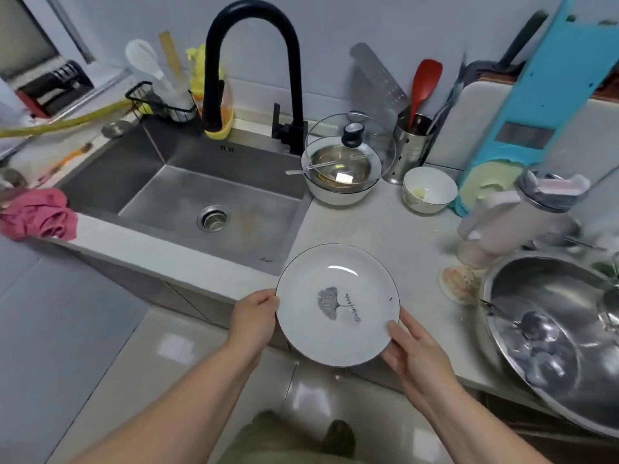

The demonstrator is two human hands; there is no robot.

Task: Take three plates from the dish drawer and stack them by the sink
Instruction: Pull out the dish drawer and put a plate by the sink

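A white plate with a thin dark rim and a grey leaf print in its middle is held level over the front edge of the counter, just right of the steel sink. My left hand grips its left rim. My right hand grips its lower right rim, thumb on top. Whether the plate touches the counter I cannot tell. No other plate and no dish drawer is in sight.
A black faucet arches over the sink. Behind the plate stand a white bowl with a steel bowl and glass lid, a small white bowl and a utensil holder. A large steel basin sits at right, a pink cloth at left.
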